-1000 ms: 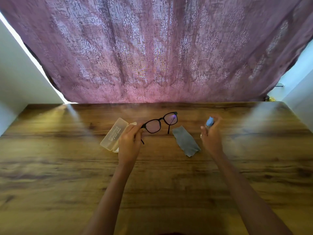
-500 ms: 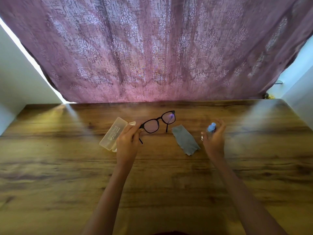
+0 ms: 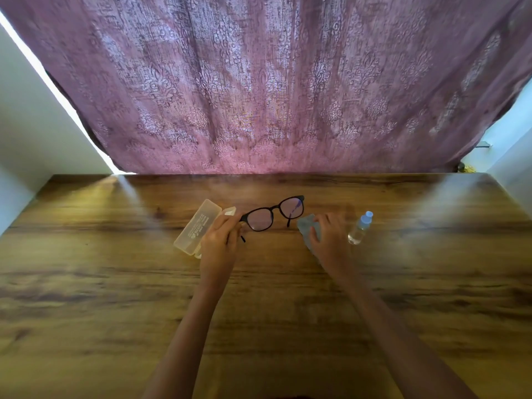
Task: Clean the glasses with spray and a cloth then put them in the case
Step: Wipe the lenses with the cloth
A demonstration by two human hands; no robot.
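My left hand pinches the black-framed glasses by the left temple and holds them just above the wooden table, lenses facing me. My right hand rests on the grey cloth, fingers spread over it, hiding most of the cloth. The small clear spray bottle with a blue cap stands upright on the table just right of that hand, apart from it. The translucent glasses case lies behind and left of my left hand, its lid open.
A purple patterned curtain hangs along the table's far edge. White walls stand at both sides.
My right hand set the spray bottle down on the table, let it go and moved left onto the cloth. The left hand keeps holding the glasses in about the same place.
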